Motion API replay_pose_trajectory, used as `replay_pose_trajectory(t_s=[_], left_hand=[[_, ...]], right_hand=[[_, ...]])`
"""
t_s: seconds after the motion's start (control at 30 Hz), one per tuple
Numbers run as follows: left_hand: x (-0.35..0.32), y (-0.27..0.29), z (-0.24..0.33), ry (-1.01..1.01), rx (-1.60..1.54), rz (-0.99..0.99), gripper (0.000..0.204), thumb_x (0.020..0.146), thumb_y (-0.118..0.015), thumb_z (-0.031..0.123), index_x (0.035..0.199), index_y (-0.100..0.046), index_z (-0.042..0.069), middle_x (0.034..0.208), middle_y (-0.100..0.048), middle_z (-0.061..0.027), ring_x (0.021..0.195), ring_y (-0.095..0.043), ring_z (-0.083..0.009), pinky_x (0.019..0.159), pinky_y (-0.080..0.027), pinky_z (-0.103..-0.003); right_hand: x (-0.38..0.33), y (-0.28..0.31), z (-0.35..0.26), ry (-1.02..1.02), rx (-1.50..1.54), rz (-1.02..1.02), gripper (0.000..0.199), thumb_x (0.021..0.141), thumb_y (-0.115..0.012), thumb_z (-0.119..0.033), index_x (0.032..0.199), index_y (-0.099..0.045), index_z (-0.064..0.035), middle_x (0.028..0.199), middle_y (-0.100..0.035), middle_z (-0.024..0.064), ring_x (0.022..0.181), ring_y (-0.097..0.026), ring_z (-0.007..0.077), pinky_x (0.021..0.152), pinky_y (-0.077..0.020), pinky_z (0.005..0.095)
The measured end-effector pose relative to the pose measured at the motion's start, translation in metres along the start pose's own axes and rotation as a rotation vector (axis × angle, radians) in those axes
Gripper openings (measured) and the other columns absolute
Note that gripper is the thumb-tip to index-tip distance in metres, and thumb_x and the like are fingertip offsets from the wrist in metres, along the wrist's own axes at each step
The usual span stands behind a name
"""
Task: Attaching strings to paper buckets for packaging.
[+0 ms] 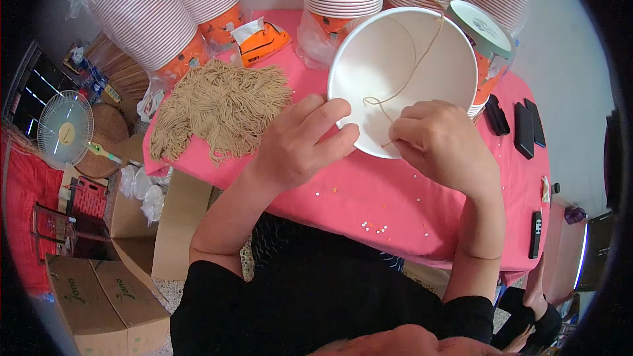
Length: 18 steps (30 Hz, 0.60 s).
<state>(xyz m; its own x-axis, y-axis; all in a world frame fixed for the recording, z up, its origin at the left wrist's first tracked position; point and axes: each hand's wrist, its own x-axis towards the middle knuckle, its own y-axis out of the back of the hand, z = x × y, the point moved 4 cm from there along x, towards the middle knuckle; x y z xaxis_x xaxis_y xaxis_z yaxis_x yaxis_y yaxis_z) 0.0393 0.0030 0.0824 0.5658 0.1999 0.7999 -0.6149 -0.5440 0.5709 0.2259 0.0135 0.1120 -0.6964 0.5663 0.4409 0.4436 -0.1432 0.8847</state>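
A large white paper bucket (369, 59) lies tilted with its open mouth facing me. My left hand (300, 135) grips its rim at the lower left, fingers bent over the edge. Inside the mouth, my right hand (438, 145) pinches a thin tan cord (417, 66) near the rim's lower right. From those fingers the cord loops across the white inner wall and runs up over the far rim; a short end pokes out beside the fingertips. A thick heap of cut tan cords (221, 109) rests on the table, left of my left hand.
Tall stacks of nested paper buckets (142, 13) line the back of the pink-covered table (316, 211). An orange tissue pack (262, 43) and a green-lidded tub (481, 26) stand nearby. Phones (525, 130) and a black cutter-like tool (535, 234) lie right. Cardboard boxes (105, 303) and a fan (66, 130) are left.
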Motion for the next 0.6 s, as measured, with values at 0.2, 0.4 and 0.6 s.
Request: replay_pose_trajectory(t_s=[0.2,0.4,0.6], left_hand=[[0.000,0.001,0.000,-0.013,-0.021,-0.024,0.035,0.059,-0.080,0.010,0.092,-0.068,0.008,0.102,-0.056,-0.0069,0.080,-0.058,-0.0238,0.062,-0.049,-0.033],[0.004,-0.002,-0.003,0.001,-0.019,-0.001,0.025,0.064,-0.072,0.010,0.088,-0.062,0.009,0.101,-0.055,-0.0059,0.076,-0.056,-0.0192,0.060,-0.049,-0.029],[-0.001,-0.006,-0.014,0.103,-0.083,-0.056,0.032,0.065,-0.076,0.012,0.093,-0.062,0.009,0.107,-0.056,-0.0062,0.079,-0.059,-0.0207,0.065,-0.050,-0.032]], right_hand=[[0.001,-0.002,-0.001,0.012,-0.006,-0.006,0.013,0.066,-0.068,-0.002,0.070,-0.056,-0.0031,0.065,-0.054,0.0096,0.065,-0.057,0.0306,0.058,-0.0449,0.0405],[0.003,-0.006,0.003,0.023,0.048,-0.070,0.010,0.068,-0.068,-0.002,0.075,-0.061,-0.0023,0.070,-0.057,0.0105,0.069,-0.058,0.0314,0.060,-0.0463,0.0407],[0.002,-0.007,0.013,0.046,0.381,-0.128,0.016,0.073,-0.068,-0.002,0.089,-0.066,0.0009,0.081,-0.062,0.0122,0.077,-0.062,0.0289,0.067,-0.0493,0.0378]])
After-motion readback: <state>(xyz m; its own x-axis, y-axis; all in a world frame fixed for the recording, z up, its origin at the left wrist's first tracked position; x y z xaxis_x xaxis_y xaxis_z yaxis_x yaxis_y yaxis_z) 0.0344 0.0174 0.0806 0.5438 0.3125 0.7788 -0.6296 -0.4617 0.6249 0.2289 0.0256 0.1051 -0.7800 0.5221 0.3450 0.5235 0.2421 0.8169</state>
